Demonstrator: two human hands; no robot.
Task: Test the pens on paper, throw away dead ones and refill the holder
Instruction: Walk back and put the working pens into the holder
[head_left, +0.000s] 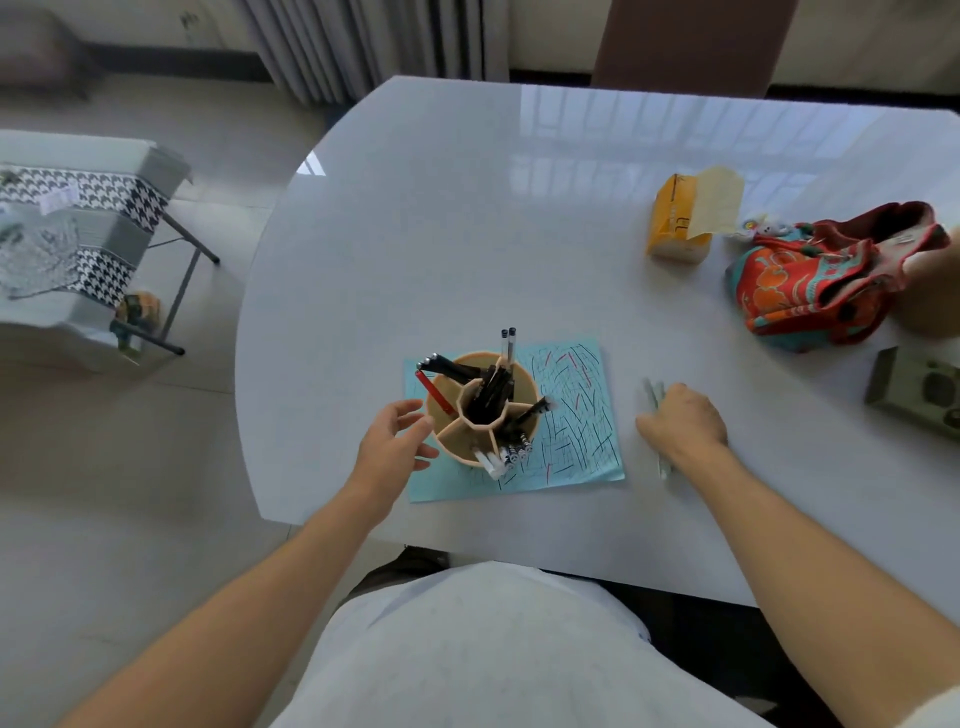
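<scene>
The pen holder (483, 410) stands on the scribbled paper (566, 415) near the table's (415, 234) front edge. The left hand (389, 447) hovers beside it, fingers relaxed. The right hand (685, 423) rests on blurred pens (655, 402); its grip cannot be determined.

A glossy white table with a rounded corner (467, 218) is reflecting a bright window. Pale floor tiles (156, 519) are spreading to the left, where a metal-legged bench with houndstooth cushions (88, 228) is standing. Grey pleated curtains (363, 41) are hanging beyond the table.
</scene>
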